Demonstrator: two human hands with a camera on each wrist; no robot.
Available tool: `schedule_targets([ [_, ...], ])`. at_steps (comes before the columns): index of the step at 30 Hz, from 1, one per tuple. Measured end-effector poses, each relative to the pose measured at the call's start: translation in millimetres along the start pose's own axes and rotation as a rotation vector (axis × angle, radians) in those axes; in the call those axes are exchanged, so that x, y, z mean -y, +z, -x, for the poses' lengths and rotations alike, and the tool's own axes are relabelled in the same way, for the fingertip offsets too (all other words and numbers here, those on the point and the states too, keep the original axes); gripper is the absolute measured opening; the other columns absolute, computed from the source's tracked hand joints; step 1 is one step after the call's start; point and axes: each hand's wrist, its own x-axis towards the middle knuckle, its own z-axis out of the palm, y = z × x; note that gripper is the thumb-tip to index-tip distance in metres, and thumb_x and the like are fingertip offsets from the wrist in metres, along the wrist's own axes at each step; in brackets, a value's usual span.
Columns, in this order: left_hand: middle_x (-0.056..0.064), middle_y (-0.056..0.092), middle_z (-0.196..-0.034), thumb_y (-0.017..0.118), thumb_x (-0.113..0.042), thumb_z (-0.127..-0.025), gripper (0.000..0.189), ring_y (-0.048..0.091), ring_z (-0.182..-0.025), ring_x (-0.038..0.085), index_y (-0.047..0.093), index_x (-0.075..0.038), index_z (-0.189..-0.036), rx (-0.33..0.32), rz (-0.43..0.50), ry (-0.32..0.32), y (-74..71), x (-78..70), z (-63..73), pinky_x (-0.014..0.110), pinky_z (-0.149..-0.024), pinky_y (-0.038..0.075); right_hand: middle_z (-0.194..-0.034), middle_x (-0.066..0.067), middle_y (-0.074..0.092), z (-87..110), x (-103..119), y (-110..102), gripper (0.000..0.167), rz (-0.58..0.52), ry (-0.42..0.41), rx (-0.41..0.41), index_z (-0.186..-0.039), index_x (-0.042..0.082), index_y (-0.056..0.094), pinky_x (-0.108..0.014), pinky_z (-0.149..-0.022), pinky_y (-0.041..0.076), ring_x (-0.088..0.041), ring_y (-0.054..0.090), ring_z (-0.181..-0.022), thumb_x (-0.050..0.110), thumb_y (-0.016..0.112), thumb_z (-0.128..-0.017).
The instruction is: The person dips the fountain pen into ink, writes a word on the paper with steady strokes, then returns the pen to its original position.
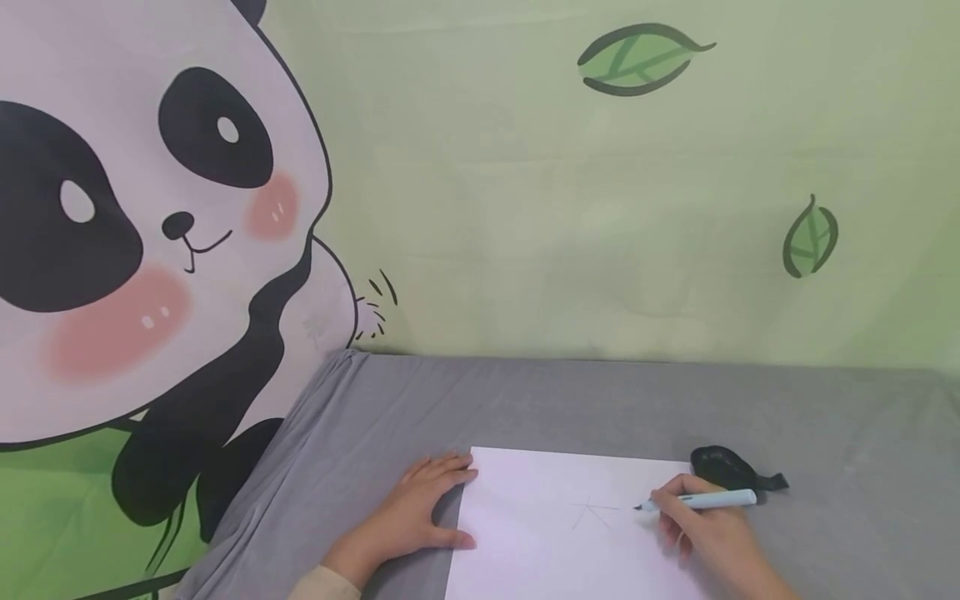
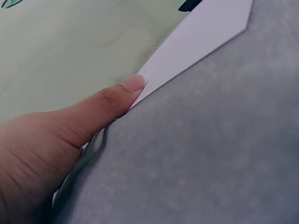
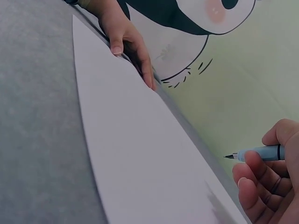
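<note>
A white sheet of paper (image 1: 540,558) lies on the grey cloth, bearing a few thin strokes that cross and spread downward. My left hand (image 1: 408,512) rests at its left edge, thumb and fingertips touching the paper with the fingers spread. In the left wrist view the thumb (image 2: 107,100) presses on the paper's edge. Between thumb and fingers, my right hand (image 1: 701,521) pinches a light blue fountain pen (image 1: 720,499). The pen's dark nib points left, just right of the strokes. In the right wrist view, the nib (image 3: 230,157) appears raised off the paper.
Behind the right hand lies a black, fish-shaped object (image 1: 723,467) with a narrow tail. Grey cloth (image 1: 570,400) covers the table up to a pale green backdrop (image 1: 487,208) printed with a panda and leaves.
</note>
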Motion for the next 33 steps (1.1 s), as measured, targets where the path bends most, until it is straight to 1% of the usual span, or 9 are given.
schedule_targets([
  [4,0.008,0.047,-0.147,0.078,-0.050,-0.071,0.081,0.036,-0.142,0.032,0.053,-0.010,-0.136,-0.007,-0.003,0.005,0.8,-0.2,-0.6,0.057,-0.117,0.022,-0.063,-0.003,0.059,-2.6,1,-6,0.020,0.015,0.008,-0.039,-0.095,-0.001,0.060,-0.027,-0.047,0.052,-0.012,0.057,-0.053,0.019,0.061,-0.093],
  [6,0.008,0.047,-0.147,0.078,-0.050,-0.071,0.081,0.036,-0.142,0.032,0.053,-0.010,-0.136,-0.010,-0.011,0.005,0.7,0.4,-0.1,0.057,-0.116,0.022,-0.061,-0.002,0.059,-4.0,0,-8,0.020,0.005,-0.013,-0.062,-0.095,-0.002,0.061,-0.027,-0.046,0.051,-0.011,0.057,-0.052,0.017,0.062,-0.093],
  [9,0.007,0.047,-0.147,0.078,-0.051,-0.071,0.081,0.036,-0.142,0.032,0.053,-0.010,-0.136,-0.011,-0.018,0.008,1.0,1.5,0.1,0.057,-0.116,0.022,-0.058,0.000,0.057,-5.2,-2,-13,0.019,-0.013,-0.072,-0.090,-0.093,-0.005,0.062,-0.026,-0.044,0.050,-0.009,0.056,-0.050,0.014,0.062,-0.092],
  [12,0.007,0.047,-0.148,0.077,-0.052,-0.071,0.081,0.035,-0.142,0.032,0.053,-0.011,-0.137,-0.007,-0.017,0.006,1.4,2.5,0.1,0.057,-0.117,0.022,-0.055,0.002,0.055,-6.5,-6,-18,0.019,-0.021,-0.112,-0.101,-0.093,-0.005,0.063,-0.026,-0.042,0.050,-0.009,0.056,-0.048,0.014,0.061,-0.093],
  [18,0.006,0.046,-0.148,0.077,-0.052,-0.071,0.081,0.035,-0.142,0.031,0.053,-0.011,-0.137,-0.006,-0.014,0.005,0.9,2.1,0.2,0.056,-0.117,0.021,-0.054,0.004,0.053,-9.6,-8,-28,0.020,-0.028,-0.138,-0.102,-0.092,-0.005,0.062,-0.028,-0.043,0.051,-0.009,0.057,-0.048,0.015,0.059,-0.095],
  [21,0.007,0.047,-0.148,0.077,-0.052,-0.071,0.081,0.035,-0.142,0.031,0.053,-0.011,-0.136,-0.010,-0.019,0.012,0.5,1.2,-0.3,0.056,-0.117,0.022,-0.054,0.004,0.053,-9.3,-8,-33,0.020,-0.050,-0.144,-0.107,-0.089,-0.004,0.061,-0.029,-0.043,0.052,-0.009,0.057,-0.048,0.015,0.060,-0.094],
  [25,0.007,0.047,-0.147,0.078,-0.052,-0.071,0.081,0.036,-0.142,0.032,0.054,-0.011,-0.136,-0.012,-0.027,0.017,0.1,0.3,-0.7,0.056,-0.117,0.022,-0.056,0.003,0.054,-9.6,-9,-39,0.021,-0.063,-0.116,-0.114,-0.089,-0.002,0.062,-0.029,-0.045,0.053,-0.009,0.058,-0.049,0.018,0.060,-0.095],
  [29,0.007,0.048,-0.147,0.078,-0.051,-0.070,0.081,0.037,-0.141,0.032,0.054,-0.011,-0.136,-0.009,-0.026,0.016,0.3,0.3,-0.6,0.056,-0.117,0.023,-0.058,0.004,0.055,-11.5,-10,-47,0.020,-0.057,-0.097,-0.132,-0.088,0.003,0.062,-0.028,-0.047,0.054,-0.009,0.059,-0.050,0.022,0.060,-0.095],
  [33,0.007,0.047,-0.147,0.078,-0.051,-0.070,0.081,0.036,-0.142,0.032,0.054,-0.011,-0.136,-0.005,-0.018,0.009,0.4,0.9,-0.2,0.056,-0.117,0.022,-0.059,0.004,0.057,-13.1,-11,-54,0.018,-0.056,-0.109,-0.150,-0.087,0.007,0.063,-0.027,-0.048,0.054,-0.009,0.060,-0.051,0.022,0.059,-0.096],
])
